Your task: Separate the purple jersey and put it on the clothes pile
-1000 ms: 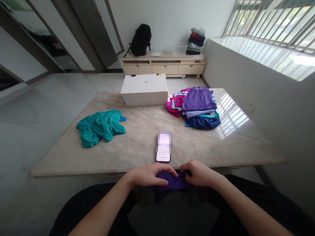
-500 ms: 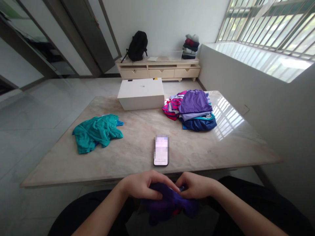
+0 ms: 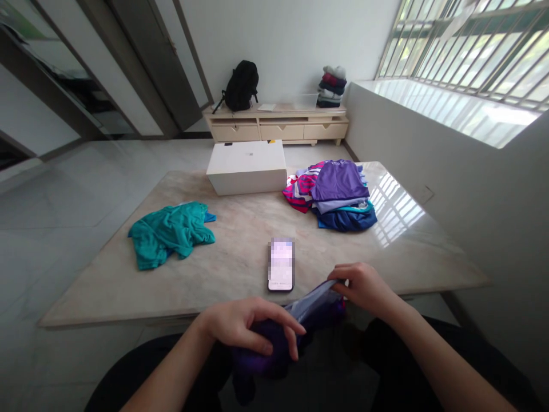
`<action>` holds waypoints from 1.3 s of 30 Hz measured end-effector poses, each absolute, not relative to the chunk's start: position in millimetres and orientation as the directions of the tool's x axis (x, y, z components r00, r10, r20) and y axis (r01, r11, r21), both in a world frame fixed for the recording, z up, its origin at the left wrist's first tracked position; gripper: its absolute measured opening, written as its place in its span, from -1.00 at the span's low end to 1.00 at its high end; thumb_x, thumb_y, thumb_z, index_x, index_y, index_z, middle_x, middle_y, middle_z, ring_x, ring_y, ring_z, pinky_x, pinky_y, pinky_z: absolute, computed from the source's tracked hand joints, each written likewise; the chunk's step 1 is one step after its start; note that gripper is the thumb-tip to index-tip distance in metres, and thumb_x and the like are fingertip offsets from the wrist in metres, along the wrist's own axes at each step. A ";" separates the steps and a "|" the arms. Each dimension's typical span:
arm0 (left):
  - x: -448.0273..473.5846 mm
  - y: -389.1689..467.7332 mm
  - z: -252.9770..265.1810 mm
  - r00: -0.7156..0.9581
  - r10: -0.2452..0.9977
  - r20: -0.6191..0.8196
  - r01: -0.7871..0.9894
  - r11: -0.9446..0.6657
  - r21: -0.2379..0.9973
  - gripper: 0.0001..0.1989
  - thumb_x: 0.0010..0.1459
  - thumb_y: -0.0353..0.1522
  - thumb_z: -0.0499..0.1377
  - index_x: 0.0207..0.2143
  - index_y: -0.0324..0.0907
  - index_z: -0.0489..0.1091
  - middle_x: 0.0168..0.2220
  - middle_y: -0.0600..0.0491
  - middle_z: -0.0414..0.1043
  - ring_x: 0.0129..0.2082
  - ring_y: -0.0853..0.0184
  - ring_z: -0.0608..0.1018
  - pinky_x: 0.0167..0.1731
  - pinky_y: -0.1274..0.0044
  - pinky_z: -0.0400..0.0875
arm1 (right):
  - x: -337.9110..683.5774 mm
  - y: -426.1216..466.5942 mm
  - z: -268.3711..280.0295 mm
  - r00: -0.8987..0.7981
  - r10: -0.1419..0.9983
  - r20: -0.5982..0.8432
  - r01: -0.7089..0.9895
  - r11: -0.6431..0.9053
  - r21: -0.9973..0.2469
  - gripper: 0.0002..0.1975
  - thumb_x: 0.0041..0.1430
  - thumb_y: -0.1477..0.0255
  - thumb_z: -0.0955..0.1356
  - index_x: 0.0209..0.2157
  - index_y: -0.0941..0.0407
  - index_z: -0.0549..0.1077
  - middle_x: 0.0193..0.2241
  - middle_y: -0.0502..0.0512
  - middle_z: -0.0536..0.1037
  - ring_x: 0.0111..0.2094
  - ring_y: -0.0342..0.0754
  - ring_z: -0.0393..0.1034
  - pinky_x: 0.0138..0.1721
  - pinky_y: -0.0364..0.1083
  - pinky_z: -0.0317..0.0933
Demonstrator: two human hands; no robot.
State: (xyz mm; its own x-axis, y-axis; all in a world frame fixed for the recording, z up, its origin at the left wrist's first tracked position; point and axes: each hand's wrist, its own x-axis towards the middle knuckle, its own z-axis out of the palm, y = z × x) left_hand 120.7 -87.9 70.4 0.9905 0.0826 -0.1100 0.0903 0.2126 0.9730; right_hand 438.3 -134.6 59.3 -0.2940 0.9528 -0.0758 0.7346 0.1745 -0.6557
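Note:
A dark purple garment (image 3: pixel 295 326) is bunched in my lap below the table's near edge. My left hand (image 3: pixel 246 326) rests on its lower part with the fingers curled over the cloth. My right hand (image 3: pixel 364 286) pinches an edge of the same garment and holds it up at the table's rim, so a pale strip of fabric stretches between both hands. A phone (image 3: pixel 281 265) lies face up on the marble table (image 3: pixel 403 252) just beyond my hands.
A crumpled teal garment (image 3: pixel 171 232) lies at the table's left. A stack of folded clothes (image 3: pixel 338 194) sits at the right, next to a white box (image 3: pixel 246 167). Behind stands a low cabinet (image 3: pixel 278 125) with a black backpack (image 3: pixel 241 86) and more clothes.
My right hand has lifted up and to the right with an edge of the purple garment, pulling it apart from my left hand, which stays low on the bunched cloth.

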 end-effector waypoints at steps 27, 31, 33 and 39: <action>117.9 -111.7 78.8 0.543 0.812 -0.215 0.513 -0.118 0.851 -0.63 0.34 -0.15 0.17 0.04 -0.15 0.54 0.02 -0.02 0.60 0.02 0.17 0.59 0.08 0.45 0.42 | 445.6 -127.1 51.3 0.175 0.971 -0.163 0.946 -0.212 -0.246 -0.78 0.23 0.45 0.30 -0.15 0.10 0.55 -0.21 0.15 0.63 -0.20 0.01 0.49 -0.32 -0.11 0.05; 114.6 -114.0 85.0 0.550 0.819 -0.164 0.548 -0.206 0.811 -0.74 0.30 -0.18 0.22 -0.11 -0.14 0.57 -0.14 0.04 0.63 -0.13 0.22 0.61 -0.10 0.52 0.42 | 458.8 -130.2 53.8 0.045 0.960 -0.276 0.853 -0.181 -0.489 -0.80 0.15 0.46 0.35 -0.19 0.14 0.56 -0.37 0.10 0.62 -0.38 -0.07 0.46 -0.39 -0.16 0.09; 109.5 -113.8 86.9 0.547 0.824 -0.148 0.555 -0.225 0.801 -0.76 0.29 -0.19 0.23 -0.14 -0.14 0.57 -0.19 0.06 0.62 -0.19 0.26 0.59 -0.17 0.55 0.41 | 466.8 -132.0 55.5 -0.039 0.938 -0.344 0.755 -0.198 -0.625 -0.80 0.15 0.42 0.36 -0.21 0.16 0.56 -0.45 0.06 0.56 -0.47 -0.11 0.40 -0.46 -0.18 0.09; 103.4 -106.7 83.5 0.422 0.905 -0.054 0.545 -0.206 0.813 -0.77 0.23 -0.20 0.27 -0.26 -0.19 0.53 -0.30 0.05 0.55 -0.32 0.33 0.53 -0.38 0.60 0.36 | 481.4 -132.5 68.7 -0.201 0.923 -0.327 0.456 -0.207 -0.866 -0.54 0.13 0.04 0.45 -0.32 0.21 0.53 -0.46 0.04 0.47 -0.43 -0.13 0.32 -0.42 -0.17 0.17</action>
State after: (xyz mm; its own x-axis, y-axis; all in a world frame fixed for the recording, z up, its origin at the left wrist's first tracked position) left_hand 103.4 -106.7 83.5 0.4220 0.9050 -0.0538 0.5450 -0.2058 0.8128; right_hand 481.4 -132.5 68.7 -0.2012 0.9235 -0.3266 0.4561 -0.2067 -0.8656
